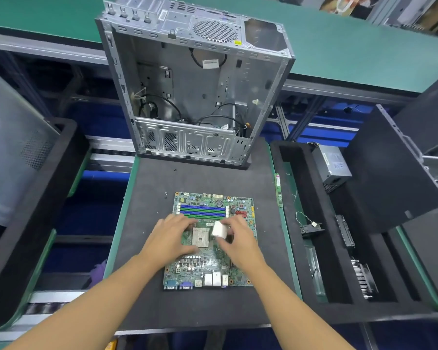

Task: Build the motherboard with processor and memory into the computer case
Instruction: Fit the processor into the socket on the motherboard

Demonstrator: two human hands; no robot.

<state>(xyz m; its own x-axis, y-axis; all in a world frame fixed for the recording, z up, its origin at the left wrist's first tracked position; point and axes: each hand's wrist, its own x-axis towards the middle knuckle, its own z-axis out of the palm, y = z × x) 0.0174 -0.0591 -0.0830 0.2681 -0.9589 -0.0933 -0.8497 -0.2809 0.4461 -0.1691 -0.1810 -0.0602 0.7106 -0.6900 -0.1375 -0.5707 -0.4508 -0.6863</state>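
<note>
On mobo (208, 265): white obj (219, 229), unclear

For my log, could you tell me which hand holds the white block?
The right hand pinches the white block; the left hand only touches the motherboard.

The motherboard (209, 241) lies before the open case (195, 89) (both on the mat (149, 185)).

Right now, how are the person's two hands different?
The left hand rests on the motherboard with relaxed fingers and holds nothing, while the right hand pinches a small pale square part, likely the processor. The left hand sits to the left of the socket, the right hand to its right. Both hands are over the same green board.
</note>
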